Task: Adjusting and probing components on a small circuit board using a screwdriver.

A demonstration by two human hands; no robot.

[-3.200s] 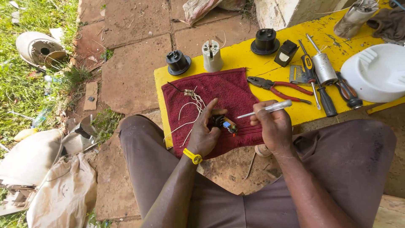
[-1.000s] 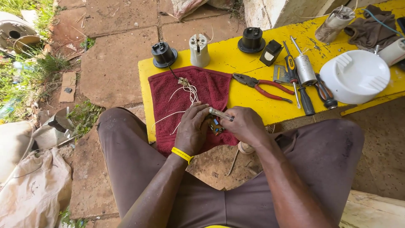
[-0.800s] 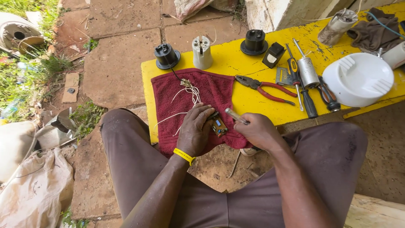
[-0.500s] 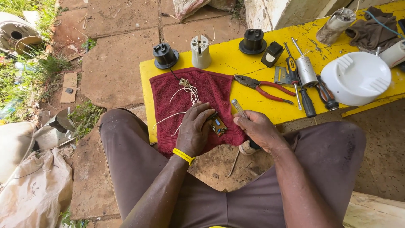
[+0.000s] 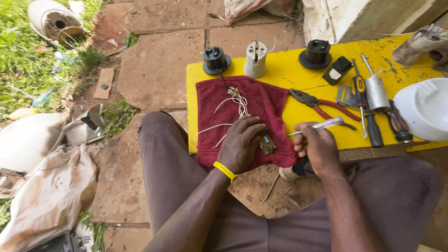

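1. Board [image 5: 267, 143]: a small circuit board, brownish with a blue part on it, is lying on the red cloth [image 5: 261, 100] near the worktop's [image 5: 289, 70] front edge.
2. White wires [image 5: 233, 105] are trailing from it across the cloth toward a knot near the white socket [image 5: 255, 59].
3. Left hand [image 5: 240, 144], wearing a yellow wristband, is resting flat on the cloth, fingertips touching the board's left edge and steadying it.
4. Right hand [image 5: 317, 147] is closing around a slim silver tool [image 5: 317, 126], tip pointing left toward the board, just apart from it.
5. Pliers [image 5: 322, 105], screwdrivers [image 5: 368, 116] and a white lid [image 5: 422, 109] are lying to the right.
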